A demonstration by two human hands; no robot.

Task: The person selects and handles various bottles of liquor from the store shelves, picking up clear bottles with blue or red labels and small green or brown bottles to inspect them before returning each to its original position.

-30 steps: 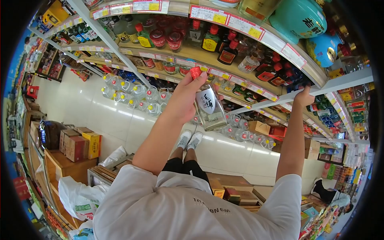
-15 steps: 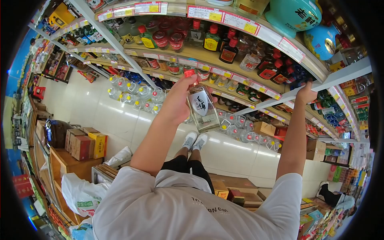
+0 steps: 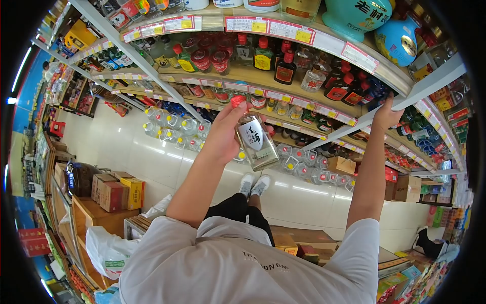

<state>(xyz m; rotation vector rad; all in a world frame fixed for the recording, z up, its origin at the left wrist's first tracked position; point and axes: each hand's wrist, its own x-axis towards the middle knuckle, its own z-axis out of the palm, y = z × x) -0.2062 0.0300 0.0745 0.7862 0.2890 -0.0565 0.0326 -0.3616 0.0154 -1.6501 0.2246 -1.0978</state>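
My left hand (image 3: 224, 133) is closed around a clear glass liquor bottle (image 3: 258, 144) with a red cap and a white label with black characters. The bottle tilts in front of the shelves, its label facing me. Further right, my right hand (image 3: 387, 115) reaches to the end of a shelf, beside the metal upright (image 3: 424, 96). Dark blue bottles (image 3: 373, 91) stand right at its fingertips, and its fingers are mostly hidden. Left of them are dark red-capped bottles (image 3: 339, 90) and a yellow-labelled green bottle (image 3: 263, 55).
A shelf edge with price tags (image 3: 298, 33) runs above, carrying a turquoise jar (image 3: 354, 17). Large clear plastic jugs (image 3: 304, 164) stand on the floor under the shelving. Cartons (image 3: 111, 195) and a white plastic bag (image 3: 109, 248) are at the left. Another person's leg (image 3: 430, 245) shows at lower right.
The view has shifted slightly, and the shelves sit a little differently in it. My left hand still holds the bottle, now a little lower; my right hand stays at the shelf's end.
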